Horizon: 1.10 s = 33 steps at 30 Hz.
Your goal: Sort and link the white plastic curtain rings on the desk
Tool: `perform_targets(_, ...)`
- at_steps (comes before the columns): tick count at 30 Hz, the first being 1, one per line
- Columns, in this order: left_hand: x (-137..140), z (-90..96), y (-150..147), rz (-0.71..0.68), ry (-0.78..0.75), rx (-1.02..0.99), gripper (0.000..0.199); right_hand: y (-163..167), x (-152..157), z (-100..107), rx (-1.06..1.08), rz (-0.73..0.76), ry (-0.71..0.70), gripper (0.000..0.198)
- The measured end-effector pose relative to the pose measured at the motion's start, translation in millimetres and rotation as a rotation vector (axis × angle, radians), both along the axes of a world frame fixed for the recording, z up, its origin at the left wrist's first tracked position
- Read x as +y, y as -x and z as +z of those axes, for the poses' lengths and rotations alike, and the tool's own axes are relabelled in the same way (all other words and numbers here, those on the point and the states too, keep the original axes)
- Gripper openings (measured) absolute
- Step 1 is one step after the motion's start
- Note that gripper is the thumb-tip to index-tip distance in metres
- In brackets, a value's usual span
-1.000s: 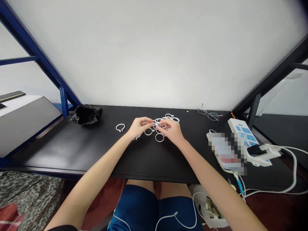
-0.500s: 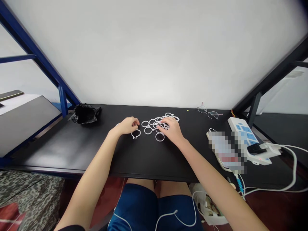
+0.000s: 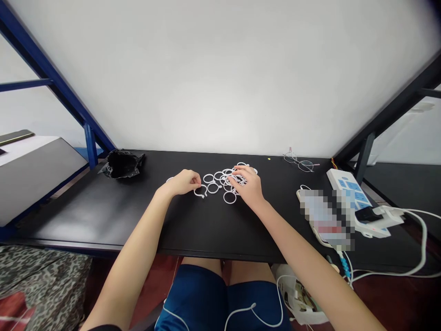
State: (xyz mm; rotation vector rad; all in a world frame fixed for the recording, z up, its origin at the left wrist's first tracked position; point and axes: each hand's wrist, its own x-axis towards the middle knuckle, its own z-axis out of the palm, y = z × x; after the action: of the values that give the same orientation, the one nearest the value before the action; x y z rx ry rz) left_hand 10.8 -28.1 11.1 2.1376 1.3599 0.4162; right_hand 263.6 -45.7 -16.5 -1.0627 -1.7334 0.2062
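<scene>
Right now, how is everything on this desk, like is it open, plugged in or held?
Left hand: fingers curled at a white ring; grip hard to tell
White ring: open, with a gap
Right hand: fingers spread over the ring pile
Ring pile: loose, overlapping
Black bag: crumpled, mouth open
Glasses: lying by the wall
Phone: cable plugged in, screen blurred
Power strip: plug in its near end

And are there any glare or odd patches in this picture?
In the head view, a pale sheen lies on the black table at left; in the same view, blocky pixelation covers most of the phone, and the upper right corner darkens.
</scene>
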Motion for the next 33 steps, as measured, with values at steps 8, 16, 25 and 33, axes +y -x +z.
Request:
perform_targets(8,-10,-4.6,-36,0.093,-0.489,-0.306,0.014,11,-10,0,-0.097,0.226,-0.011,0.024)
perform_targets(16,-14,-18.1,-54,0.102,-0.592,-0.436,0.009,12,-9,-8,-0.079,0.191,-0.017,0.014)
perform_targets(25,-14,-16.6,-53,0.131,-0.575,-0.448,0.013,12,-11,-4,-0.064,0.187,-0.057,0.01)
perform_targets(33,-22,-21.9,-63,0.046,-0.498,-0.453,0.031,17,-15,-3,0.155,0.312,0.147,0.009)
